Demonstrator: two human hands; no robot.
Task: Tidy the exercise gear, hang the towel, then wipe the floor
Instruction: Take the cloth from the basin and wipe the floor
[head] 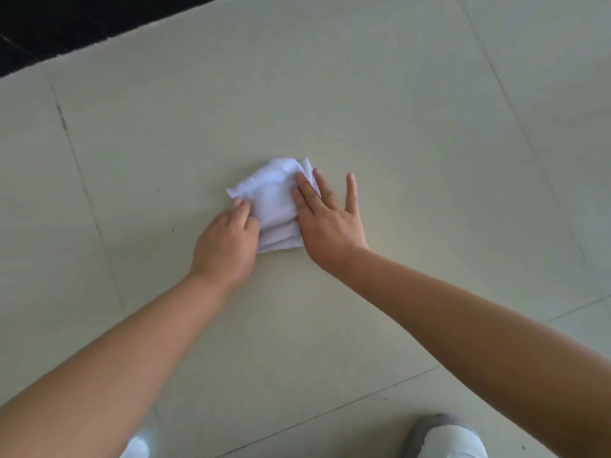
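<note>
A folded white cloth [274, 200] lies on the pale tiled floor [413, 133] in the middle of the head view. My left hand [226, 242] rests on the cloth's left edge, its fingers bent over the fabric there. My right hand [325, 219] lies flat on the cloth's right side with straight, spread fingers, the outer fingers touching the tile. Part of the cloth is hidden under both hands.
A black mat or dark surface [66, 24] fills the far left corner. My grey shoe and pale trouser leg [446, 438] show at the bottom right, and another pale knee [135, 447] shows at the bottom left. Grout lines cross the tiles.
</note>
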